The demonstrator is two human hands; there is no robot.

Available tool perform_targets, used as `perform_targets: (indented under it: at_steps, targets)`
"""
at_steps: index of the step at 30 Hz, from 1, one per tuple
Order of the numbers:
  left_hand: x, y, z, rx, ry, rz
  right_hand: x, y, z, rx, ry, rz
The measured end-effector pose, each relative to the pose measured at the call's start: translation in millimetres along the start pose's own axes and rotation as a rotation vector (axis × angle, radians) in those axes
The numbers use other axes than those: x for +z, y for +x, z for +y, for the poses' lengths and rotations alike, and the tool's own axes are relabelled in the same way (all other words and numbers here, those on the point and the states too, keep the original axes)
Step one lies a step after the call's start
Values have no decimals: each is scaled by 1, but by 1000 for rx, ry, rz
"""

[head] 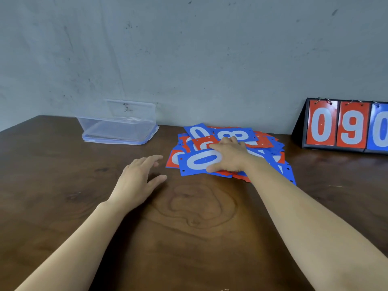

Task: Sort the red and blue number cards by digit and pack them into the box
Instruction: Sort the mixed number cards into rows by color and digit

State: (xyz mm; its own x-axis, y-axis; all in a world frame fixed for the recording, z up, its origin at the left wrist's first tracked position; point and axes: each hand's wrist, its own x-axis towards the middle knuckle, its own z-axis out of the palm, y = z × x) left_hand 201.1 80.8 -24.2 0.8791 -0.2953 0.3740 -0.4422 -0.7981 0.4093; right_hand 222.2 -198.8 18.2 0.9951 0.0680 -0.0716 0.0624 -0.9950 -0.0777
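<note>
Number cards (228, 152) lay heaped; right hand (228, 158) pressed flat on the blue zero (201, 162), gripping nothing, left hand (138, 179) spread empty; slick cards could slide apart

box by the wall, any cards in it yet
No, the clear plastic box shows only its bare bottom, while the cards lie in a loose pile on the table under the right hand.

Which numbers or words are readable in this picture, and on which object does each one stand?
"0" on the blue card under the right hand.
"8" on the blue card at the back of the pile.
"0", "9", "0" on the scoreboard: red, red, blue, the last cut off.
Dark mark seen through the clear box: unreadable.
Other cards: digits hidden.
</note>
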Motion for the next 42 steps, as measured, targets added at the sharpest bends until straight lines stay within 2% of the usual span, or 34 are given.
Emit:
perform_targets:
  at_steps: [3,7,9,13,16,20,22,25,31,34,37,42]
  targets:
    - [4,0,5,16,-30,-9,1,-3,-3,18,-20,122]
    - [10,4,17,53,-49,-25,13,-15,-2,97,84,435]
    - [13,5,24,55,-61,-36,19,-24,0,157,285,548]
    - [18,3,46,36,-161,-29,18,-45,-3,307,908,679]
    - [22,1,70,-61,-429,-25,12,-62,-14,351,1182,720]
    - [23,3,100,-199,-842,-48,16,-80,-33,365,1409,598]
    - [20,6,106,-286,-977,11,23,-83,-38,335,1381,545]
    - [14,10,95,-403,-980,68,27,-81,-30,313,1241,518]
    - [-2,4,50,-525,-838,146,26,-54,6,450,584,586]
    - [-6,2,37,-545,-768,132,21,-36,4,513,369,441]
    - [-8,3,33,-533,-748,116,20,-26,-2,606,274,255]
    - [-10,12,26,-506,-750,60,18,-21,0,673,357,251]
